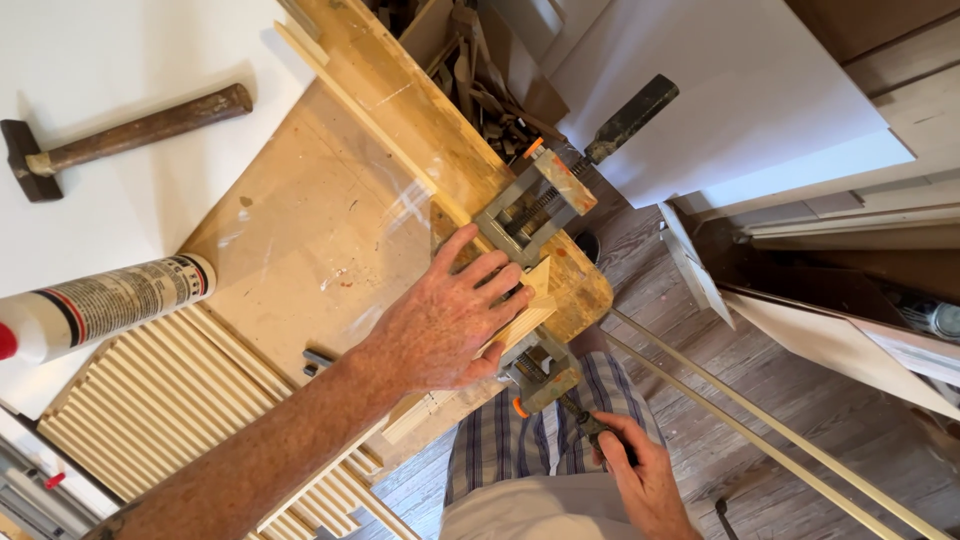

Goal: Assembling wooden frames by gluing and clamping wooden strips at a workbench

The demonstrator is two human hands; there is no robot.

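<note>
The plywood workbench top (300, 230) is the landmark here, a scuffed slab with a thicker wooden edge running down its right side. To its left a white board (120, 60) carries a hammer (130, 130), and a glue cartridge (100, 300) lies across the bench's lower left edge, above a ribbed panel of thin wooden slats (170, 400).

At the bench's near right corner sits a short pale wood block (525, 310). The left hand (450, 320) lies flat over it, fingers spread and pressing it down against the bench edge. A larger screw clamp (540, 200) with a dark handle bites the bench edge just beyond the block. A smaller screw clamp (540, 375) grips the corner just below the block, and the right hand (640, 480), off the bench over the person's checked shorts, has its fingers curled shut around that clamp's handle.

The step in hand looks like fixing the block in place: one hand steadies while the other works the screw. The next move would call for steady downward pressure so that the block does not creep as the clamp bites.
</note>
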